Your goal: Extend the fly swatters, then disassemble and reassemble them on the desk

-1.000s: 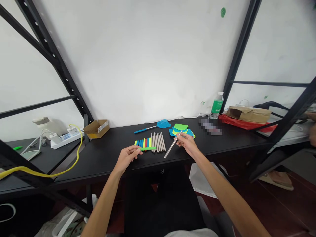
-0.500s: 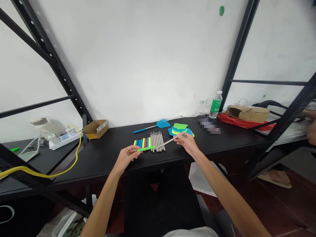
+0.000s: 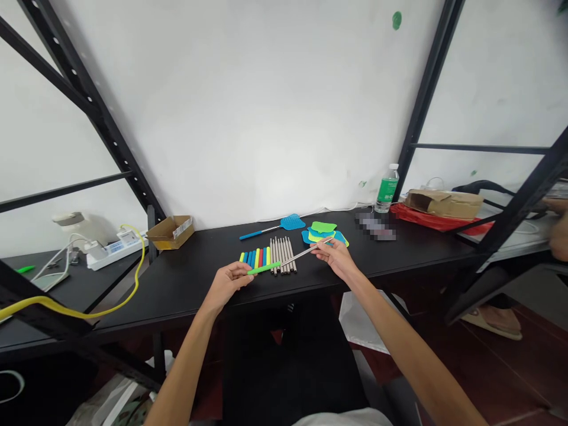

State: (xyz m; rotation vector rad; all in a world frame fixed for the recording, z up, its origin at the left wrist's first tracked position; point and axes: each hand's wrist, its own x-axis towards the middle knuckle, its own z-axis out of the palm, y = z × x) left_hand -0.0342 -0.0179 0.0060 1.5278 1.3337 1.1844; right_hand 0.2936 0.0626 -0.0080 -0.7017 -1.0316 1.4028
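Observation:
Between the fingers of my left hand [image 3: 229,284] is a green handle sleeve [image 3: 265,268], pointing right. My right hand [image 3: 333,255] pinches a thin metal rod [image 3: 302,254] that slants down to the left, its lower end meeting or nearly meeting the sleeve's right end. Behind them on the black desk lie a row of coloured handle sleeves [image 3: 254,257], blue, yellow and red, and a row of metal rods [image 3: 283,247]. Farther back is an assembled blue fly swatter [image 3: 291,222]. Loose blue, green and yellow swatter heads [image 3: 323,227] are piled just beyond my right hand.
A small open cardboard box [image 3: 172,233] stands left on the desk [image 3: 208,248]. At the right are a water bottle [image 3: 387,189], a blurred-out item [image 3: 376,226] and a carton [image 3: 444,203] on red plastic. A yellow cable [image 3: 138,272] hangs left, near a power strip [image 3: 118,248]. Another person's foot shows at far right.
Both hands keep their grips and stay nearly in place. The left fingers have shifted slightly on the green sleeve, which now tilts up a little more toward the right.

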